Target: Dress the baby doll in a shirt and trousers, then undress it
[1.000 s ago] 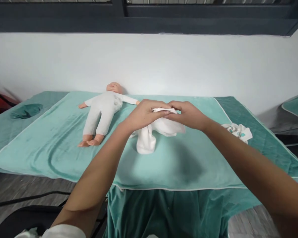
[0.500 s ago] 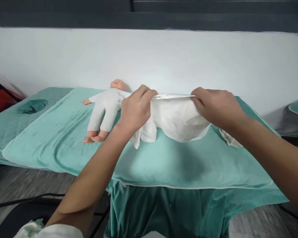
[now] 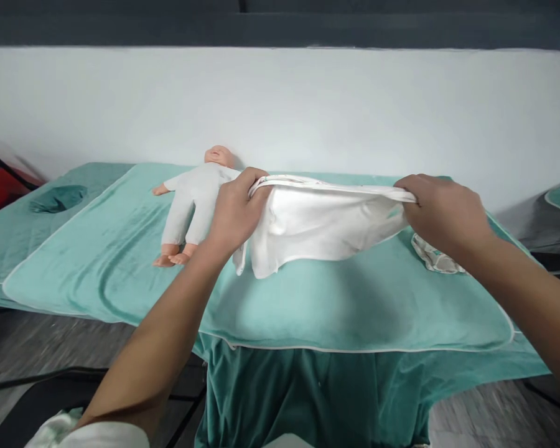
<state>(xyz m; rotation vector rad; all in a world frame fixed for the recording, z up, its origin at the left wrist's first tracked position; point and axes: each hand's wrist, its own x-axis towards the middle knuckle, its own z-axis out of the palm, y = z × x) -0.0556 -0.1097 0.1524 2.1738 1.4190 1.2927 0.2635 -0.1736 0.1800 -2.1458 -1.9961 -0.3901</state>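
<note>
A white cloth garment (image 3: 317,227) hangs stretched between my hands above the green bed cover. My left hand (image 3: 240,211) is closed on its upper left end, and my right hand (image 3: 443,211) grips the upper right end. The top edge is pulled nearly straight, while the lower part droops in loose folds. Just left of my left hand, a baby doll (image 3: 193,199) in a pale suit lies on its back, its arm on that side partly hidden. A small crumpled patterned cloth (image 3: 434,255) rests below my right hand, partly covered by my wrist.
The green bed cover (image 3: 112,261) has a face hole (image 3: 58,199) at its left end. A white wall (image 3: 280,106) stands behind the bed. At the far left is a red and black item (image 3: 2,186). A dark chair (image 3: 51,404) is at lower left.
My hands have moved farther apart, the left going left and the right going right. The garment is now spread wider between them. The doll has stayed in place.
</note>
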